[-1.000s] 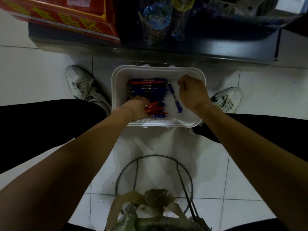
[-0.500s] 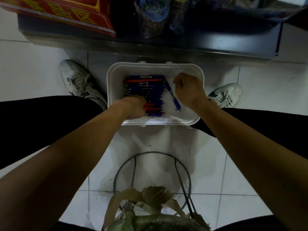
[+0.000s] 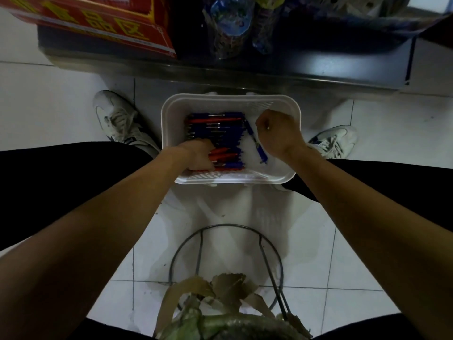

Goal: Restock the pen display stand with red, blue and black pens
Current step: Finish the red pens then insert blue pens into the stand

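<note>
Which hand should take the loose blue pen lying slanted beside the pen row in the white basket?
Right. The right hand sits directly beside the loose blue pen in the white plastic basket; the left hand is on the red pens at the row's near end, farther away.

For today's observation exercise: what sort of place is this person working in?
Probably a small shop, perhaps selling stationery: a dark shelf holds packaged goods beside a red sign with yellow characters, and a white basket of pens sits on the tiled floor.
</note>
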`<state>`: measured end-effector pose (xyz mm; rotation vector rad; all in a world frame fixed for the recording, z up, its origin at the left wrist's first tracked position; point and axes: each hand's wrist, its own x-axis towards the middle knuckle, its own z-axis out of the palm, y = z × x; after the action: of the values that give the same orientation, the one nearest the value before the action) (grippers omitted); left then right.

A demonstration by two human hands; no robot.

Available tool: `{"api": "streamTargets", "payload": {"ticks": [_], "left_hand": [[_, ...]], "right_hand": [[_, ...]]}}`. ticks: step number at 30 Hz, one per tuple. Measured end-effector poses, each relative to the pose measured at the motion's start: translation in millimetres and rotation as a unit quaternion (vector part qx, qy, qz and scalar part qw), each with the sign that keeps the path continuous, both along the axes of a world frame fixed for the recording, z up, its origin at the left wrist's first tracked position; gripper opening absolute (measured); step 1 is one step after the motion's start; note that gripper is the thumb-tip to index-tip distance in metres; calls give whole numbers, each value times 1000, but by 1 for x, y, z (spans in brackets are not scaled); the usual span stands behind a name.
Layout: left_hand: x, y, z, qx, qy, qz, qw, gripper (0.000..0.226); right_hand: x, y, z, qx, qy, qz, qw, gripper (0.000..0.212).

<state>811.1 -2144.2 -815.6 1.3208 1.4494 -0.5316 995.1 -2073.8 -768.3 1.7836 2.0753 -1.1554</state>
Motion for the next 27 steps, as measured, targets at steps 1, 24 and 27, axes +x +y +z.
{"api": "streamTargets", "payload": {"ticks": [1,24,27], "left_hand": [[0,-1,0,-8,-5,6,1000,40],[0,-7,4,143,-16,91,985,51],[-1,-6,6,189,-8,90,978,45]], "right_hand": [[0,0,0,-2,1,-1,1000,26],[1,1,2,-45,-15,32,998,30],[2,-1,3,-85,-28,50,995,29]]}}
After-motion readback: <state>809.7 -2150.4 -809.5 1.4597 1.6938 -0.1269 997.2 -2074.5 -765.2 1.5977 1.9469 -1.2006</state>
